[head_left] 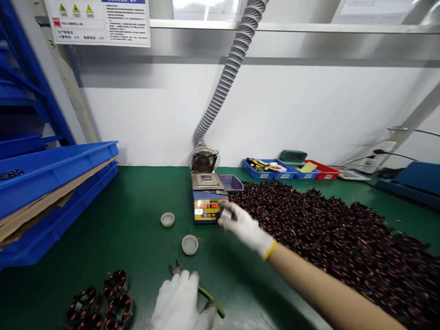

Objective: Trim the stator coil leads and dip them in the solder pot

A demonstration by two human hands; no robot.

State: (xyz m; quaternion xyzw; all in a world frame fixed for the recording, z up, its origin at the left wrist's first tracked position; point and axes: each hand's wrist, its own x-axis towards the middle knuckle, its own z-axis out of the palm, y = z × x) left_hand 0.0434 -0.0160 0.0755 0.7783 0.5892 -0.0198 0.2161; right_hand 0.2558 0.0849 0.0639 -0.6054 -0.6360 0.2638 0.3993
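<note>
My left hand (180, 300), in a white glove, is closed over a pair of cutting pliers (211, 300) on the green table. The jaws stick out beyond the fingers, and one green handle shows at the right. My right hand (240, 224), gloved in white with a yellow cuff, has its fingers bent at the front right corner of a blue and yellow solder pot (209, 208) with a lit red display. Blur hides what is between those fingertips. Two small pale dishes, a nearer one (190, 245) and a farther one (167, 219), lie left of it.
Several wound copper coil rings (117, 309) stand at the lower left. A broad heap of dark coil parts (319, 233) covers the right side. Stacked blue trays (58, 183) stand left. Behind are a purple tray (231, 183), small bins (256, 173) and a grey hose (228, 75).
</note>
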